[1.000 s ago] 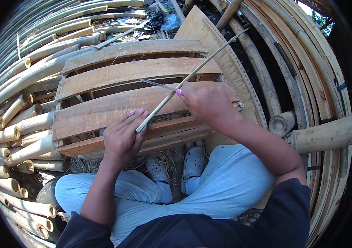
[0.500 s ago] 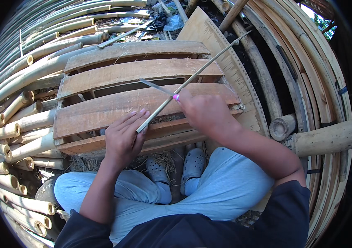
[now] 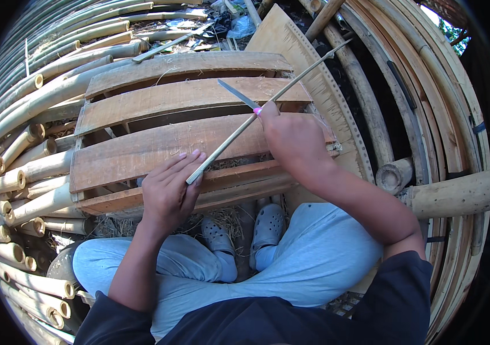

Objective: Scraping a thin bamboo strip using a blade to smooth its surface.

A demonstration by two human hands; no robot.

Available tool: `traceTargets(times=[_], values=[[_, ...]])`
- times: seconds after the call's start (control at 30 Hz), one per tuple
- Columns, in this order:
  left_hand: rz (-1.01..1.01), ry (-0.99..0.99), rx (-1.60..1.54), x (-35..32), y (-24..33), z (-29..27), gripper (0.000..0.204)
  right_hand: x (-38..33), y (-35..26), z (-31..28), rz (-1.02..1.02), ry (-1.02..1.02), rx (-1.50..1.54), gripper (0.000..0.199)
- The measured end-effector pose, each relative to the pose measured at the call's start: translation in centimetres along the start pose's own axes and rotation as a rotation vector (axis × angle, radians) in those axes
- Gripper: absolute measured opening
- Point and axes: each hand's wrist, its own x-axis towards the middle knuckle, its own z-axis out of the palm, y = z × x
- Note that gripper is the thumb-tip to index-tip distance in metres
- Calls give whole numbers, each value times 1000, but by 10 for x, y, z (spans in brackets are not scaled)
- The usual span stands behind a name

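A long, thin bamboo strip (image 3: 224,145) runs slantwise over a slatted wooden bench (image 3: 141,155), its near end low and its far end up to the right. My left hand (image 3: 166,187) holds the strip near its near end, between the thumb and the outstretched fingers. My right hand (image 3: 295,138) is closed round a knife whose grip is mostly hidden; a pink band shows at the base of the blade. The knife's blade (image 3: 237,92) points up and to the left, crossing the strip near its middle.
Stacked bamboo poles (image 3: 55,167) fill the left side. Behind the bench's right end leans a pale flat board (image 3: 296,43). Long split slats (image 3: 429,86) curve along the right, near a thick bamboo pole (image 3: 457,194). Plastic litter (image 3: 242,27) lies at the back.
My right hand and the knife have moved up and right along the strip, away from my left hand. My left hand keeps its hold on the strip's near end.
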Motion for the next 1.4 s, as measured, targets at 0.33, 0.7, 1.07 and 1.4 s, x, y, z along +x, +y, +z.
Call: traceTargets(times=[0.33,0.7,1.07,1.4], values=[[-40,5,-36,-1,0,0,24,-4,0,-11,43,-138,43,12],[-110,-5,-117,-3,-2,2,23,-7,-9,-10,55,-162,183,19],[-112,5,-126,-4,-2,-2,18,-11,-9,0,-102,-52,228,22],[-121,12,-141,-1,0,-1,16,-10,-11,0,-168,-53,218,22]])
